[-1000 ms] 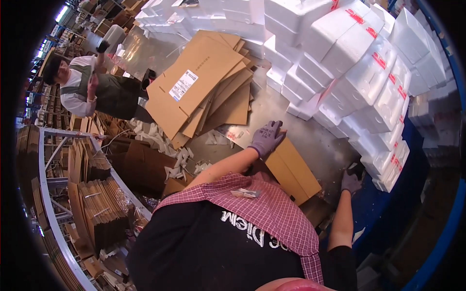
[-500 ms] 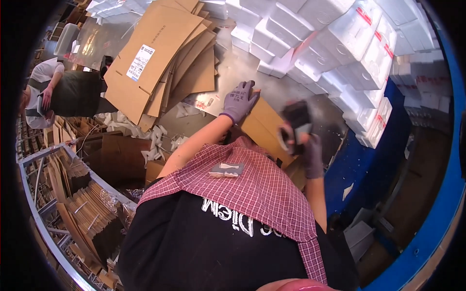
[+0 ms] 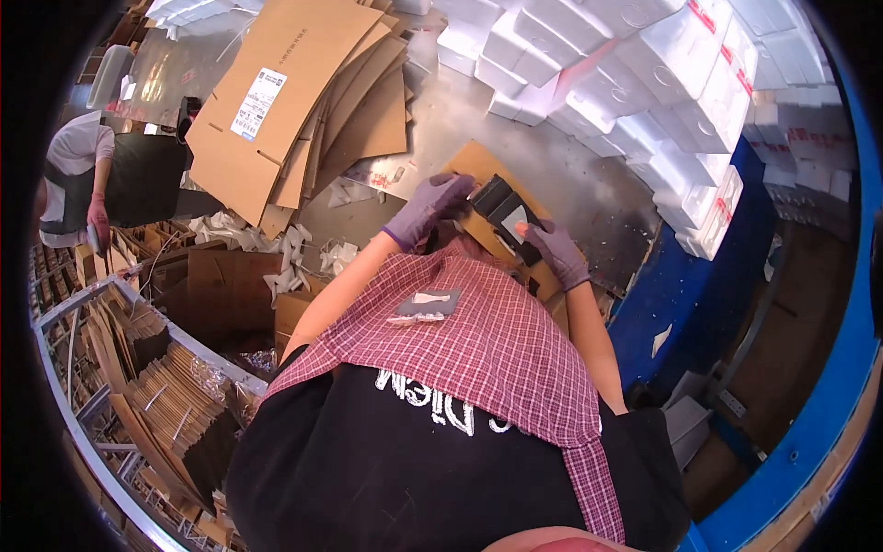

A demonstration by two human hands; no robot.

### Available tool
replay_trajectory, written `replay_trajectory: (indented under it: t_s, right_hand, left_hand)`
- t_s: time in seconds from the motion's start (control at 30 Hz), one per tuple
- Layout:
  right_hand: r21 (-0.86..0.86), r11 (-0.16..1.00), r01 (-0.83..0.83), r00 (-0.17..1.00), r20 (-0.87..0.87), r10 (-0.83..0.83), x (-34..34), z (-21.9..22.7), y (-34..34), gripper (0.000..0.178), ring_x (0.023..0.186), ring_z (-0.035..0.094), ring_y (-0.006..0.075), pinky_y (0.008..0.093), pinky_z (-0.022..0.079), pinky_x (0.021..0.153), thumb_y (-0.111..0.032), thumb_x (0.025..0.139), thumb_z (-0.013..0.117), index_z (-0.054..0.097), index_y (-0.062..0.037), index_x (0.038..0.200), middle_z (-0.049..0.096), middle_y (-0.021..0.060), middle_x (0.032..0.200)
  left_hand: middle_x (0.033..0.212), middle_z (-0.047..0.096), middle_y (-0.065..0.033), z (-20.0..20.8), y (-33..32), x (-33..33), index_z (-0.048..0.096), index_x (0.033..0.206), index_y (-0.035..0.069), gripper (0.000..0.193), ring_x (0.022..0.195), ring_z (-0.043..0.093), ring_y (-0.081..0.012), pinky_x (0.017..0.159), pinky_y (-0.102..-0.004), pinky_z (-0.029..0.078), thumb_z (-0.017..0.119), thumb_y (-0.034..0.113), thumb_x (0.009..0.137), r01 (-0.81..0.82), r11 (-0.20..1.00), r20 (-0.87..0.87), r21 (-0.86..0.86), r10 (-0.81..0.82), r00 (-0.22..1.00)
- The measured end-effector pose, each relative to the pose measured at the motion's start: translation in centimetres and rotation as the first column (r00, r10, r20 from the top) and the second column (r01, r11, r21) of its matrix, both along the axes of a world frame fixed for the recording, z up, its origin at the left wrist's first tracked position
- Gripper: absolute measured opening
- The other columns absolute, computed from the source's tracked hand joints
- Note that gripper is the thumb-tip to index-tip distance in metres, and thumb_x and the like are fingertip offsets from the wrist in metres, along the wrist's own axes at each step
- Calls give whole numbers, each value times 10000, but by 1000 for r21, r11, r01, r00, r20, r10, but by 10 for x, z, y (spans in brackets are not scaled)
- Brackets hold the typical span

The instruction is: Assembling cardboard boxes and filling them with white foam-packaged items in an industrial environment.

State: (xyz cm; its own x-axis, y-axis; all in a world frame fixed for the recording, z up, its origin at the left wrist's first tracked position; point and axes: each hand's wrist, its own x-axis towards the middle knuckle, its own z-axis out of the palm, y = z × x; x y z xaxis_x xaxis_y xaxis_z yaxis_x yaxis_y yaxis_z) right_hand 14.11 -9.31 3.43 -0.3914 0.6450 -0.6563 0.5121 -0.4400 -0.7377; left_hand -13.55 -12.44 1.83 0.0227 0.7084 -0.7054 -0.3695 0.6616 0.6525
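Note:
A brown cardboard box (image 3: 475,158) lies on the metal table just ahead of my apron. My left hand (image 3: 434,208), in a grey-purple glove, grips the box's left edge with bent fingers. In my gloved right hand (image 3: 556,252) is a black tape dispenser (image 3: 498,202), laid over the box top with its front end close to the left fingers. The right fingers wrap around its near end, and the tape itself is hard to make out.
Flat cardboard sheets (image 3: 267,101) are piled at the far left of the metal table (image 3: 575,175). White foam boxes (image 3: 644,101) stack up at the far right. Cardboard fills a metal-framed rack (image 3: 175,405) at lower left. Another person (image 3: 78,175) stands at the left.
The tape dispenser has come left and down onto the box, brought by my right hand. My left hand stays at the box's left edge, its fingers shifted slightly.

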Motion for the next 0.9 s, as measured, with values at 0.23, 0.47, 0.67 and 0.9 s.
replay_trajectory:
  t_s: [0.23, 0.47, 0.67, 0.9]
  right_hand:
    - [-32, 997, -67, 996, 59, 69, -10, 17, 5, 518, 761, 526, 75, 261, 438, 663, -470, 872, 710, 675, 33, 988, 624, 15, 847]
    - [18, 989, -149, 966, 219, 141, 14, 31, 5, 515, 645, 478, 65, 284, 398, 563, -452, 844, 725, 658, 58, 824, 534, -19, 657]
    - [85, 995, -47, 978, 209, 28, 7, 50, -1, 526, 616, 469, 83, 298, 397, 546, -442, 833, 733, 643, 76, 822, 510, -1, 640]
    - [-399, 878, 266, 934, 333, -131, 138, 153, -57, 285, 622, 530, 82, 275, 460, 602, -285, 813, 772, 709, -14, 870, 571, -20, 679]
  left_hand:
    - [985, 693, -117, -12, -8, -3, 585, 1241, 1, 333, 924, 635, -147, 838, -301, 505, 634, 192, 973, 450, 814, -392, 366, -304, 868]
    - [1051, 693, -199, -174, 5, -77, 601, 1221, 120, 513, 966, 677, -385, 870, -475, 512, 528, 521, 910, 471, 882, -932, -15, -184, 314]
    - [1285, 586, -239, -42, 61, 25, 427, 1426, 80, 575, 1199, 553, -404, 1047, -486, 411, 464, 439, 978, 562, 815, -979, 140, 27, 204]
    - [1428, 430, -296, -126, 106, -85, 435, 1403, -37, 645, 1370, 378, -438, 1139, -500, 293, 552, 416, 959, 780, 596, -839, -189, 315, -444]
